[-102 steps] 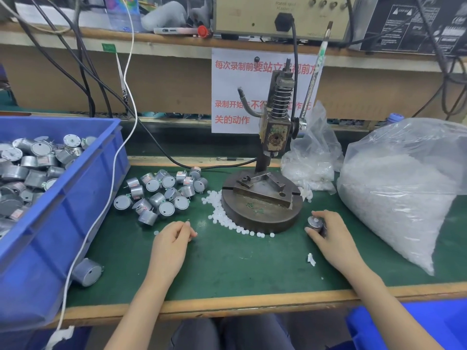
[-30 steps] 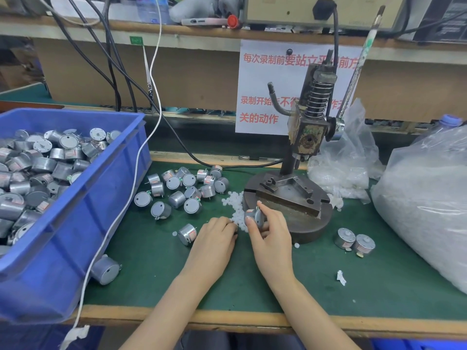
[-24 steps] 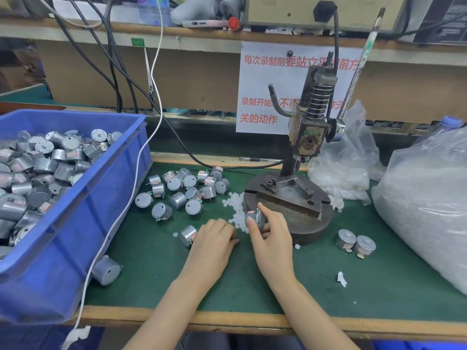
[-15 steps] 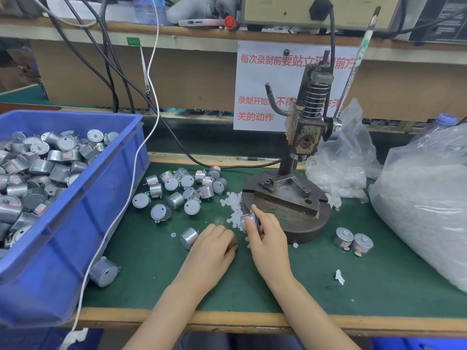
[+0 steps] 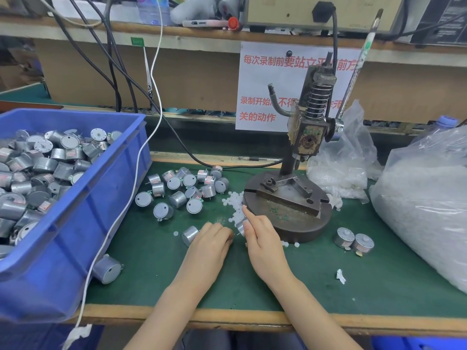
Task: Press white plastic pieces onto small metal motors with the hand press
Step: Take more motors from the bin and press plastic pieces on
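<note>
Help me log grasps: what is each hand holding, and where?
The right hand grips a small motor by its round side wall. The left hand lies curled on the mat; whether it pinches anything cannot be told.

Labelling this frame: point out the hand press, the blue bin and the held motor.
hand press (image 5: 290, 223), head view, round base.
blue bin (image 5: 83, 231), head view, front wall.
held motor (image 5: 240, 224), head view, metal side.

We log one white paper sign (image 5: 262, 97) on the brown board (image 5: 202, 79), in red print: 每次录制前要站立…前方 / 录制开始…不得… / 关的动作. The hand press (image 5: 310, 137) covers the gaps. The red labels on the motors (image 5: 177, 190) are too small for us to read.
</note>
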`<state>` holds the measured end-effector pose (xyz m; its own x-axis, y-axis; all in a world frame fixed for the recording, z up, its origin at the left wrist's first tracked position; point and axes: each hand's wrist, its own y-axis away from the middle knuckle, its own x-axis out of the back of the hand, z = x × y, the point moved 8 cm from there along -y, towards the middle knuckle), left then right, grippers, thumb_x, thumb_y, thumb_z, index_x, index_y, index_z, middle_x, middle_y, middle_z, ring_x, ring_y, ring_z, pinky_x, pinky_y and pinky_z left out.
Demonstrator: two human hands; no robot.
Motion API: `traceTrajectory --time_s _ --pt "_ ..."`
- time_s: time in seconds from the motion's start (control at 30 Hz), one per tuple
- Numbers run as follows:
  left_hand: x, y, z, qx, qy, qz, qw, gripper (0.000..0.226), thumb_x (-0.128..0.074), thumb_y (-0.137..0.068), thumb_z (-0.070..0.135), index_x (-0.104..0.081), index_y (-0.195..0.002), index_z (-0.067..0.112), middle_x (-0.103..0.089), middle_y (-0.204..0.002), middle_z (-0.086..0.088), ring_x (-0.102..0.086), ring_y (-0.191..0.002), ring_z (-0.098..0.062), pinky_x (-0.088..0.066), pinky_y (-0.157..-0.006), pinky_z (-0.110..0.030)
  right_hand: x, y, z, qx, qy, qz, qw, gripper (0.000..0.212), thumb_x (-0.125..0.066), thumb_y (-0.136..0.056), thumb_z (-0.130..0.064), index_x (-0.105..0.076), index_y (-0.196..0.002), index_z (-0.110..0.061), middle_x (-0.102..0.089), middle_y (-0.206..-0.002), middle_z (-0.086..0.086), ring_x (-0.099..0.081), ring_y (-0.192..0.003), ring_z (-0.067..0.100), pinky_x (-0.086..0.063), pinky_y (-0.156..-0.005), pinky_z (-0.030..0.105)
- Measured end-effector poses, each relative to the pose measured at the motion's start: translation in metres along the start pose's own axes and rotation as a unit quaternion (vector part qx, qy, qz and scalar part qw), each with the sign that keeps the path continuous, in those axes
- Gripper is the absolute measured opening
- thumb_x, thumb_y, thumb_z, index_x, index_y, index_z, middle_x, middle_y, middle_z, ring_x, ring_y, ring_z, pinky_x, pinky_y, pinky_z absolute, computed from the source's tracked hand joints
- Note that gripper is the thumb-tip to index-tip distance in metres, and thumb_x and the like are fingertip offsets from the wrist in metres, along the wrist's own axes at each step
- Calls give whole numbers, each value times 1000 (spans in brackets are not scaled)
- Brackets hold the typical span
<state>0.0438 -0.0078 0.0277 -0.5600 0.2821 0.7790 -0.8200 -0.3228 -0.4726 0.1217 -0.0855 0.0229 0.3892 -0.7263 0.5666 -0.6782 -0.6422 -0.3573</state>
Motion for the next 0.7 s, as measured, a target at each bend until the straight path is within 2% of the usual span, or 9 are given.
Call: traceTrajectory --time_s 0.1,0.2,0.37,0.5,0.6,0.7 --pt "4 0 -5 9 35 23 999 8 -63 -81 -4 -63 -81 5 -57 -75 -5 -41 -75 -14 -34 -70 -26 -8 1 -1 11 19 -39 999 41 -35 -101 -19 -36 -142 -17 -43 -103 -3 -40 -90 3 -24 -80 -3" --pt "10 0 -12 38 61 61 996 9 -60 -85 -2 -64 -84 6 -57 -77 -3 -34 -74 -9 -33 -69 -22 -16 2 -2 26 36 -74 996 42 -35 -101 -19 -35 -143 -16 -42 -106 -2 -39 -93 4 -21 -81 -4" --pt "14 1 -15 52 67 83 993 8 -61 -84 -2 -64 -86 6 -59 -79 -3 -38 -77 -10 -31 -69 -19 -25 2 -4 49 51 -102 992 42 -37 -101 -18 -35 -143 -15 -40 -102 -3 -36 -86 -2 -20 -79 -7" --pt "13 2 -17 60 86 75 992 9 -57 -88 2 -64 -90 8 -57 -84 -1 -45 -80 -11 -33 -69 -19 -27 1 -4 50 61 -111 991 43 -37 -101 -18 -33 -144 -14 -39 -102 -3 -37 -87 1 -20 -79 -7" --pt "12 2 -17 59 96 68 991 9 -55 -90 4 -63 -92 9 -55 -86 2 -49 -80 -12 -35 -67 -19 -29 2 -5 48 72 -125 988 44 -36 -101 -18 -30 -145 -14 -40 -105 0 -43 -92 9 -26 -84 3" --pt "13 2 -17 61 113 74 989 11 -54 -90 3 -63 -93 10 -51 -87 8 -44 -78 -2 -34 -69 -11 -32 3 -7 54 104 -140 983 47 -35 -101 -20 -24 -147 -14 -41 -111 5 -49 -99 19 -32 -88 17"
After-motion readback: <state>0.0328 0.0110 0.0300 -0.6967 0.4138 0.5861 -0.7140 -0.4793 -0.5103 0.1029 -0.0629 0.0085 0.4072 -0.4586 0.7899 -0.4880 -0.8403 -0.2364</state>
